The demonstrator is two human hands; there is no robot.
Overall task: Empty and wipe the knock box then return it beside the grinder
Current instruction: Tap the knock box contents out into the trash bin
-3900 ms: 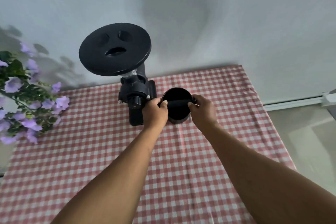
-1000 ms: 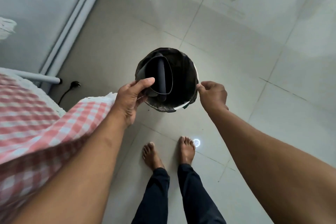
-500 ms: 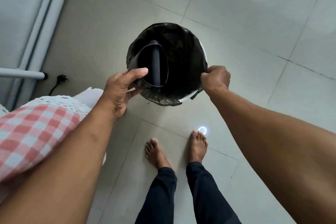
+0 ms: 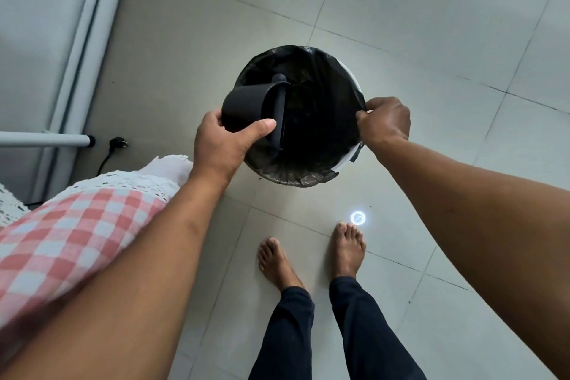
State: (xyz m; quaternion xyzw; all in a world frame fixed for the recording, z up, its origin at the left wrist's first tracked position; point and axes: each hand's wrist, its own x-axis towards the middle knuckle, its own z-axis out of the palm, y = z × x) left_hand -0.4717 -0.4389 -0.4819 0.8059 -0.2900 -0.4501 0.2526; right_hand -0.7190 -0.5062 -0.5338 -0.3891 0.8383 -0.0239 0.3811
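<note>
From the head view, a waste bin [image 4: 345,160] lined with a black bag [image 4: 320,95] stood on the tiled floor [image 4: 431,40], between the two hands. What the bin held could not be made out in its dark interior. The black knock box [image 4: 246,105] was tipped on its side over the bin's left rim, mouth toward the bin's inside, its bar [image 4: 279,111] across the opening. The left hand [image 4: 222,142] was wrapped around the box's wall, thumb on top. The right hand [image 4: 385,120] pinched the bag's edge at the bin's right rim, well apart from the box. Bare feet [image 4: 348,247] stood below the hands.
</note>
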